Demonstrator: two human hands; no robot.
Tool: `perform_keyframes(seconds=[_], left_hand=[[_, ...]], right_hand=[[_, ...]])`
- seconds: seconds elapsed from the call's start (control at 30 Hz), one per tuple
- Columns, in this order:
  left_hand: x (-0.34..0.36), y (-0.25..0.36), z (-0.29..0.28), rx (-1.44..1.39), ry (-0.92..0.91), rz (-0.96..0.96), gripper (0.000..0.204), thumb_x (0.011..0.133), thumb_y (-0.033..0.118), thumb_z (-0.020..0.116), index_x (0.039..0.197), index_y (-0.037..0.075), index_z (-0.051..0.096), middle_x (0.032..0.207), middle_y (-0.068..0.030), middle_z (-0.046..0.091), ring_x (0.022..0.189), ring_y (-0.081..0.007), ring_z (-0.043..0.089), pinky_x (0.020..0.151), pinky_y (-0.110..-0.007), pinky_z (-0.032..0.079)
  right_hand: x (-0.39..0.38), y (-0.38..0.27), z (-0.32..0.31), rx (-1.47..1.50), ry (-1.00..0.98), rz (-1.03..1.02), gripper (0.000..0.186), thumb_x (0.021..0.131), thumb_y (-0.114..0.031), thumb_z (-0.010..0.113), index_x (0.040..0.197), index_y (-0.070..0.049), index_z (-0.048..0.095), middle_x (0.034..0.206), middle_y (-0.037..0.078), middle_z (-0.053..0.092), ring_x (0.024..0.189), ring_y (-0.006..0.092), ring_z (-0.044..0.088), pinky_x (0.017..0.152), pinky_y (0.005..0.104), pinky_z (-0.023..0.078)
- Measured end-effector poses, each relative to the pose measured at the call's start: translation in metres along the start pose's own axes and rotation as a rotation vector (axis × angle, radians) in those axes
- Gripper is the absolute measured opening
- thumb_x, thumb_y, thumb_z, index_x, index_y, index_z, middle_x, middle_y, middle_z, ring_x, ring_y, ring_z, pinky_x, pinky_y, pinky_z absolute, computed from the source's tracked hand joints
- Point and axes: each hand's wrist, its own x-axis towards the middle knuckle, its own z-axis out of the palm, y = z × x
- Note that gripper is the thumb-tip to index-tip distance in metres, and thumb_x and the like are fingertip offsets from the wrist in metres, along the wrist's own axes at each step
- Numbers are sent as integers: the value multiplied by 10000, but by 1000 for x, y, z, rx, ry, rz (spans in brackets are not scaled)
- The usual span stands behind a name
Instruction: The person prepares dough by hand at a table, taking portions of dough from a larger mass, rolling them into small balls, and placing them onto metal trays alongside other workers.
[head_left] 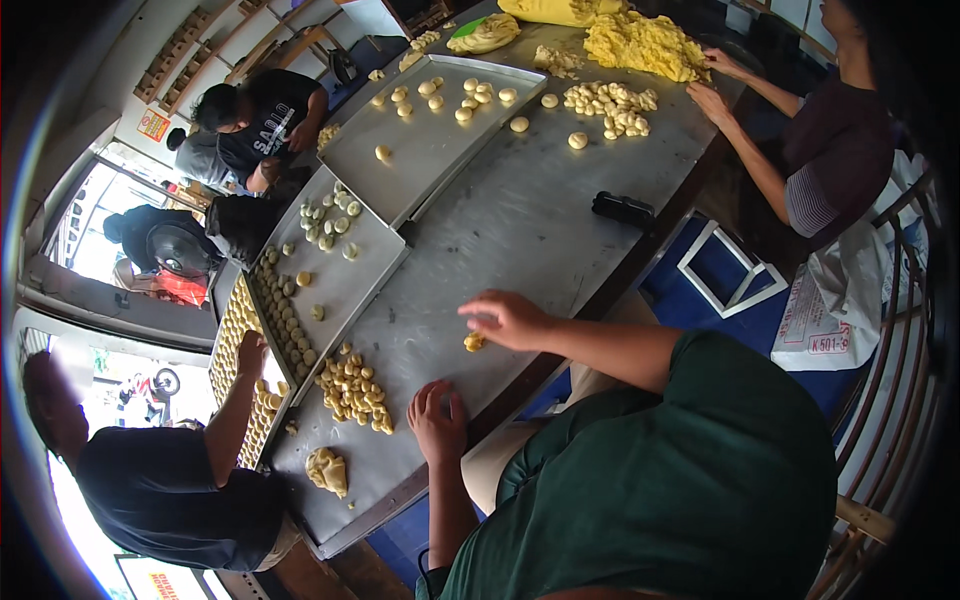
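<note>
My right hand [505,320] is over the steel table [500,250] with fingers apart and loosely bent, just above a small golden dough piece [475,342]; whether it touches that piece I cannot tell. Lower and to the left, my left hand [435,420] is at the table's near edge, fingers open and slightly curled, with nothing visible in it. Left of it lie a pile of small pale-yellow dough pieces [355,395] and a larger smooth dough lump [326,470].
Metal trays [350,165] of dough balls line the left side. A black object [622,210] lies right. Yellow dough [645,50] is at the far end. One co-worker [170,480] reaches into a tray at left; others work at far left [255,130] and right [830,170].
</note>
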Motion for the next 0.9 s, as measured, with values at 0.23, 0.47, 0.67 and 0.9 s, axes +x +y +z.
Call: perform_keyframes(seconds=[0.23,0.47,0.67,0.9], left_hand=[[-7,-9,-3,15,27,1,247,925,223,698,1152,127,707,1277,-75,670,1252,-307,585,1131,-471,383],[-2,-4,-1,3,31,6,246,925,225,698,1151,128,707,1273,-75,668,1249,-308,584,1127,-471,385],[0,0,0,41,10,19,268,926,230,698,1170,120,708,1277,-86,676,1240,-325,591,1111,-475,400],[0,-2,-1,74,8,27,283,944,245,683,1189,105,709,1284,-93,682,1238,-336,594,1108,-474,402]], right_hand=[[49,49,-150,328,500,442,847,969,-226,716,1621,-12,221,1036,81,707,827,140,666,765,310,554],[96,41,-338,-75,606,510,641,1001,-353,685,1517,-36,473,995,93,696,721,117,584,597,281,492],[58,-231,-191,-358,-257,-190,444,966,-262,689,1357,-59,636,1038,144,754,890,322,747,825,402,596],[51,-329,-135,-396,-520,-784,293,914,-188,642,1131,5,681,829,145,695,809,356,720,740,465,582]])
